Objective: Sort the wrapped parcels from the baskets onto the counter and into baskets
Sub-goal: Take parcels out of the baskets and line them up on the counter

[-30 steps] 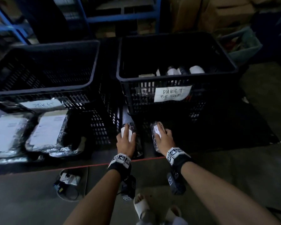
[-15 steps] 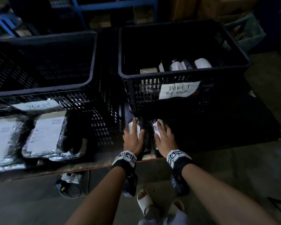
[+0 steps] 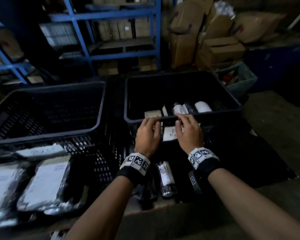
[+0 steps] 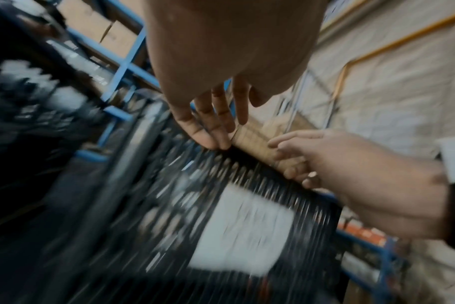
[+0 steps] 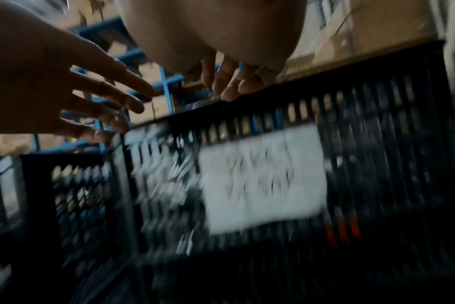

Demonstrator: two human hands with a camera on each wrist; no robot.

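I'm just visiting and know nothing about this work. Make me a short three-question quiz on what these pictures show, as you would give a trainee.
1. True or false: the left hand is gripping a wrapped parcel.
2. Which basket holds parcels? A) the right basket with the paper label B) the left basket
3. Fill in: the slim wrapped parcel on the counter lies between the two ____.

Key
1. False: both it and the right hand are open and hold nothing, reaching toward the right basket's near rim.
2. A: several parcels stand along its near wall.
3. Wrists.
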